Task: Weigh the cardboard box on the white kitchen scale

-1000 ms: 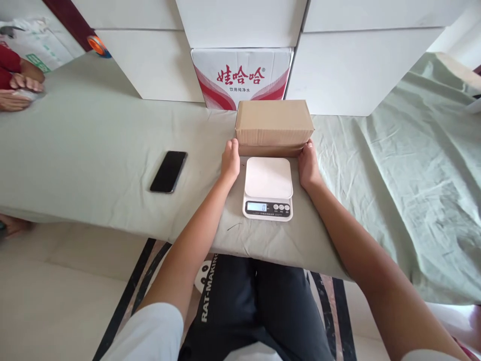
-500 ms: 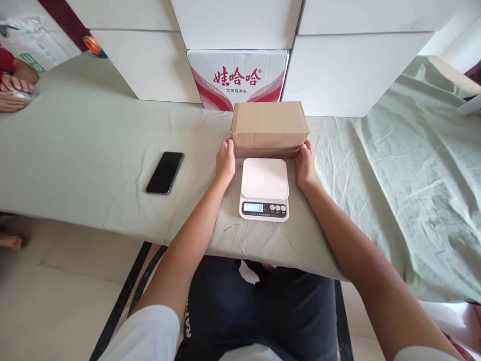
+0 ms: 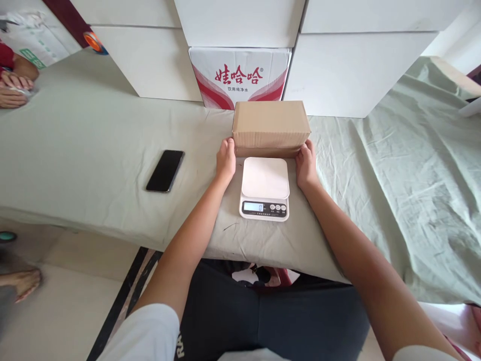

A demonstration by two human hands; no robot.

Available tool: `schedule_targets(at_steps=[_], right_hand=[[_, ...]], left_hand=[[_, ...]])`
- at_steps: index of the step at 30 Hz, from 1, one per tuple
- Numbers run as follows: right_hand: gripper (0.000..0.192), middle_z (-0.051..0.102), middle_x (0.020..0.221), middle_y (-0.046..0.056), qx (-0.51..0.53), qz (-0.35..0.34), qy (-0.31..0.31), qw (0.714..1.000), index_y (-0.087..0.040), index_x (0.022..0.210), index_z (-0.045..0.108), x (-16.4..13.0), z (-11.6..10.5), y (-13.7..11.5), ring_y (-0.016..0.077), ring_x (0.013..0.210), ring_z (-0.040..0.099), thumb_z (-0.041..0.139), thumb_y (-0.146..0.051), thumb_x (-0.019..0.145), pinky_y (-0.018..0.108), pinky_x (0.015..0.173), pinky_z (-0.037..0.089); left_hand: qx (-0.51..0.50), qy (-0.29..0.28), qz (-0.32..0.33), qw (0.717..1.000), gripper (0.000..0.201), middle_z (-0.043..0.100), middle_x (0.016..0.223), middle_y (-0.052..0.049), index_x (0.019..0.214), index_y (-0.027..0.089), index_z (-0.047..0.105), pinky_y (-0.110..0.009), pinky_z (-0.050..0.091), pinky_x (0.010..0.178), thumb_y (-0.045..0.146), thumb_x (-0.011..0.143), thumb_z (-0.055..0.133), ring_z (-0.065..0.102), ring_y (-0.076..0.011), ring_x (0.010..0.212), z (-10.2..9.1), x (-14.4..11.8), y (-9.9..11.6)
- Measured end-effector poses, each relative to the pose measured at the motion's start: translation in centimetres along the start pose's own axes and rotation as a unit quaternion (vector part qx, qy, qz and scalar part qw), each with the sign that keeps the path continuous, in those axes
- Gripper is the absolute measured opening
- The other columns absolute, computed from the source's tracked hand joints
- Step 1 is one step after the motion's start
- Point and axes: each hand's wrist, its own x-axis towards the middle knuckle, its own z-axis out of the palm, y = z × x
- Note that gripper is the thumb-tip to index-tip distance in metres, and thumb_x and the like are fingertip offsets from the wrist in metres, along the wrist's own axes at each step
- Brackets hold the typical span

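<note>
Box [image 3: 270, 118] and scale [image 3: 265, 178] lie one behind the other near the centre of the frame, the box farther up, the scale just in front of it on the cloth-covered desk [image 3: 93, 135]. The step in hand appears to be holding the box from both ends behind the scale, whose display shows 0. Any move of the box from here would call for both hands to press evenly and act together, so that it stays level and does not knock the scale. The left hand [image 3: 226, 159] is partly curled, its thumb side against the box's lower left corner; the right hand [image 3: 306, 163] is bent round the lower right corner in much the same way. Each seems to be grasping the box, though most fingertips are hidden, and whether the box rests on the desk or is slightly raised cannot be told. The phone [image 3: 165, 171] lies left of centre, well apart from the box.
</note>
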Motion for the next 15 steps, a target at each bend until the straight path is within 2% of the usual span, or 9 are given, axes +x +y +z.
schedule_targets(at_steps=[4,8,12,15], right_hand=[[0.068,0.073,0.158,-0.003,0.024,0.017,0.021,0.999,-0.044,0.141,0.067,0.05,-0.07,0.36,0.0305,0.169,0.056,0.073,-0.090,0.092,0.054,0.145,0.050],[0.068,0.073,0.158,-0.001,-0.003,-0.002,0.013,1.000,-0.044,0.142,0.067,0.06,-0.14,0.51,0.0311,0.168,0.057,0.066,-0.091,0.094,0.055,0.139,0.056],[0.070,0.074,0.156,-0.001,-0.026,-0.016,0.004,1.000,-0.044,0.142,0.068,0.12,-0.14,0.44,0.0315,0.166,0.059,0.062,-0.095,0.094,0.054,0.136,0.059],[0.070,0.074,0.156,0.000,-0.012,0.004,0.013,1.000,-0.043,0.143,0.066,0.18,-0.14,0.51,0.0317,0.164,0.060,0.064,-0.093,0.094,0.056,0.138,0.056]], left_hand=[[0.006,0.002,0.006,1.000,0.071,0.060,0.089,-0.005,0.085,0.028,0.059,-0.046,0.055,0.113,0.097,0.104,0.058,0.069,-0.0318,0.112,0.03,-0.01,-0.06],[0.013,0.004,0.005,1.000,0.072,0.060,0.088,-0.005,0.086,0.029,0.059,-0.047,0.055,0.115,0.098,0.103,0.056,0.069,-0.0327,0.114,0.04,-0.02,0.03],[0.012,-0.002,0.010,1.000,0.072,0.066,0.093,-0.007,0.086,0.029,0.060,-0.047,0.054,0.118,0.099,0.103,0.056,0.070,-0.0338,0.119,0.03,-0.06,0.10],[0.007,-0.007,0.016,1.000,0.076,0.072,0.098,-0.009,0.089,0.028,0.066,-0.048,0.055,0.118,0.101,0.103,0.052,0.071,-0.0351,0.122,0.11,-0.05,0.02]])
